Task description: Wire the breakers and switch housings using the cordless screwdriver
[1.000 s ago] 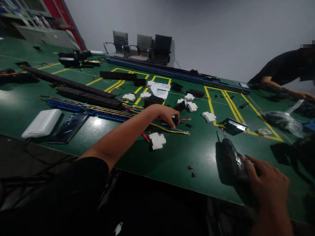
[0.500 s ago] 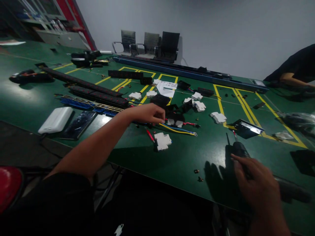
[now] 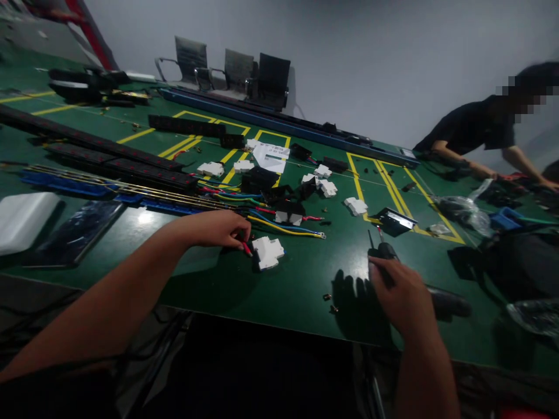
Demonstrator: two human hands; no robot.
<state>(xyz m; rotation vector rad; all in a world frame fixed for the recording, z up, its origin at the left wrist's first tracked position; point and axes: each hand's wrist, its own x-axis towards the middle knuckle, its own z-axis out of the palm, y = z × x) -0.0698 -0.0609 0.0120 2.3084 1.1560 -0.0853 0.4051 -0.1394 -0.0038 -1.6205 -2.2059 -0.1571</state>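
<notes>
Left of a white block (image 3: 268, 254), the left hand (image 3: 222, 228) pinches a likely light red piece (image 3: 247, 249), best held mid-length; right hand (image 3: 405, 297) by the drill (image 3: 449, 302), grip unclear.

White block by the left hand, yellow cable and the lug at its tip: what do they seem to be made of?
White block: probably moulded plastic, matte, judging by its even colour and stepped outline. Yellow cable: looks sheathed in smooth plastic or rubber, I can't tell which; its colour runs even along the curve. Lug: likely metal, bright and silvery.
</notes>
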